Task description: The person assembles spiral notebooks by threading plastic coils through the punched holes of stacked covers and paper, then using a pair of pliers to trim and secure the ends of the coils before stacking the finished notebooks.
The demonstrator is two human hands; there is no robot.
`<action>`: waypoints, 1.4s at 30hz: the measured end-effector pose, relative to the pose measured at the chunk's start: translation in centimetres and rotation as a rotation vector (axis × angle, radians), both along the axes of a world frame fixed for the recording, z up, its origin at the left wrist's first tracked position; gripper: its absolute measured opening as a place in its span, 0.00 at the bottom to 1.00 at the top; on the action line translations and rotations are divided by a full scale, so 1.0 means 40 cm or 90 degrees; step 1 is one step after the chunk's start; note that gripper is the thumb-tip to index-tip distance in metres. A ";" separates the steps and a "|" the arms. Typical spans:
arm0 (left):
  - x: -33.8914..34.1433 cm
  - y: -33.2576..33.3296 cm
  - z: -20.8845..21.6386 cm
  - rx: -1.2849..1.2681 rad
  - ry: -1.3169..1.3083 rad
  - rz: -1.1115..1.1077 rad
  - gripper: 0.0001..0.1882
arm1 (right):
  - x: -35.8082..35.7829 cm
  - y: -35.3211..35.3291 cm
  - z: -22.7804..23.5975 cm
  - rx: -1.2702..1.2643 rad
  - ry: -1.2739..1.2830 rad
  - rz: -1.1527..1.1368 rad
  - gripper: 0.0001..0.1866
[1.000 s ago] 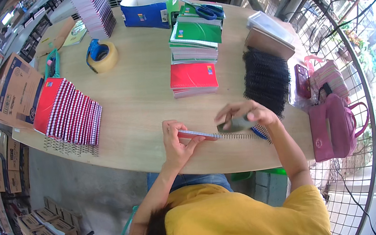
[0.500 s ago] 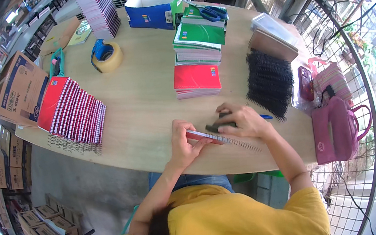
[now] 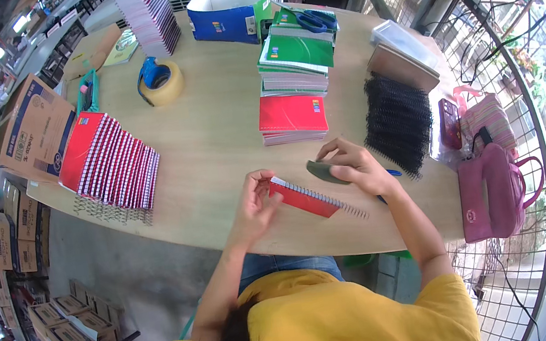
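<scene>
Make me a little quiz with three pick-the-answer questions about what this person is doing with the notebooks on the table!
1. Where does the tape roll lie?
A. far left part of the table
B. on the pink bag
C. on the red notebook pile

2. What colour is the notebook in the hands?
A. green
B. red
C. blue

3. What is the left hand doing?
A. resting flat on the table
B. holding scissors
C. pinching the notebook's end

Answers: 1 A, it sits by the spread red notebooks. 2 B, its cover is red. 3 C, its fingers grip the end while the right hand holds a dark tool.
</scene>
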State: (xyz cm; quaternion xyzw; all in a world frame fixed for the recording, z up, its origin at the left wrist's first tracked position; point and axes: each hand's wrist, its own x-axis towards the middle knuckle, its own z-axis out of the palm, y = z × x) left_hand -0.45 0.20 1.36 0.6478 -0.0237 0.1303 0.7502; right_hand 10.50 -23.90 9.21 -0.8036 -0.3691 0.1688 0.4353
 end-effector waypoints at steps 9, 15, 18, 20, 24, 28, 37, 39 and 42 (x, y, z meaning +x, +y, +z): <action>0.025 0.037 -0.045 -0.094 0.065 -0.128 0.08 | -0.023 0.029 -0.028 0.094 0.092 0.064 0.19; 0.024 0.034 -0.038 -0.093 0.055 -0.128 0.10 | -0.014 0.027 -0.029 0.142 0.077 0.036 0.21; 0.023 0.020 -0.036 -0.147 0.074 -0.133 0.12 | -0.028 0.063 -0.046 0.035 -0.027 0.007 0.21; 0.018 0.017 -0.028 -0.135 0.077 -0.103 0.14 | -0.035 0.056 -0.057 0.046 -0.132 -0.030 0.20; -0.029 0.067 -0.024 -0.117 0.047 -0.053 0.21 | -0.068 -0.024 -0.039 0.037 -0.344 -0.279 0.09; -0.030 0.052 0.021 -0.151 0.050 -0.054 0.26 | -0.113 -0.170 -0.074 -0.098 -0.409 -0.499 0.09; -0.014 0.009 0.076 -0.158 0.120 -0.043 0.30 | -0.153 -0.207 -0.133 -0.192 -0.394 -0.470 0.16; -0.021 0.025 0.053 -0.148 0.117 -0.044 0.30 | -0.146 -0.204 -0.136 -0.223 -0.342 -0.454 0.15; -0.033 0.030 0.055 -0.172 0.134 -0.044 0.30 | -0.133 -0.211 -0.140 -0.216 -0.347 -0.414 0.12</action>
